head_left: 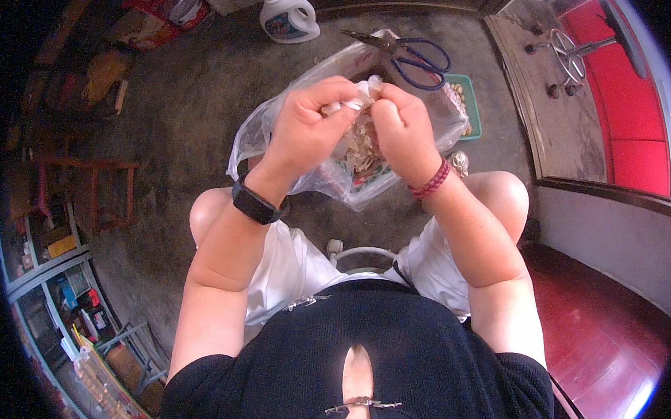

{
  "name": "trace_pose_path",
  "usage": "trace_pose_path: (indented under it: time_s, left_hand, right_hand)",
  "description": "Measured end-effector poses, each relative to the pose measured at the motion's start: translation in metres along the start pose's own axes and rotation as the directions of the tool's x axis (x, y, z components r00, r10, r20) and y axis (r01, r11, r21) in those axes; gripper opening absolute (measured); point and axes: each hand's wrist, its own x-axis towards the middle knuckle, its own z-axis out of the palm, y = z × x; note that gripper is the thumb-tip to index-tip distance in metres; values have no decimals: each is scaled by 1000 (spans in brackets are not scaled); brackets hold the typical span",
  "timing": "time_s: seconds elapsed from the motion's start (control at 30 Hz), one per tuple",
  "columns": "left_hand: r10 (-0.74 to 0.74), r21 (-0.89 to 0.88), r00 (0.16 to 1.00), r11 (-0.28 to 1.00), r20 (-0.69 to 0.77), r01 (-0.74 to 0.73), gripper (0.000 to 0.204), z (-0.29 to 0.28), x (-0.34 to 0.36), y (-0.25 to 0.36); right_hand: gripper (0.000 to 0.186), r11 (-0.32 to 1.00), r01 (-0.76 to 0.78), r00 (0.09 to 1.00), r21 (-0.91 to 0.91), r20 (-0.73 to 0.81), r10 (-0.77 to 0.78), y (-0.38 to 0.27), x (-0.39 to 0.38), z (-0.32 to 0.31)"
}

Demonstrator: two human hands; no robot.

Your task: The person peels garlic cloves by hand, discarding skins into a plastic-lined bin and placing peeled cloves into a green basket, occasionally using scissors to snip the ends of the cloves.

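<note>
Peeling looks to be the step: at frame centre my left hand and right hand both pinch a small white piece, fingers clamped on it, above the clear bag of husks. I judge the next move needs a firm thumb pull. Concrete floor; jug top centre, scissors right of it, red bench upper right.

Setting: home interior, informal work spot. Evidence: bare concrete floor, white detergent jug, scissors on floor, glass-front cabinet w/ misc. household items, red cushioned bench, polished wood step.
</note>
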Motion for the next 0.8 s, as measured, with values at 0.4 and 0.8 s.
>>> trace_pose_path:
  time_s: [0.4, 0.8]
  left_hand:
    - [-331, -571, 943, 781, -32, 254, 10, -3, 0, -2]
    - [-396, -670, 918, 683, -5, 291, 11, -12, 4, -12]
  right_hand:
    - [20, 997, -5, 998, -73, 54, 9, -2, 16, -18]
    - [11, 805, 275, 913, -526, -121, -391, -9, 29, -46]
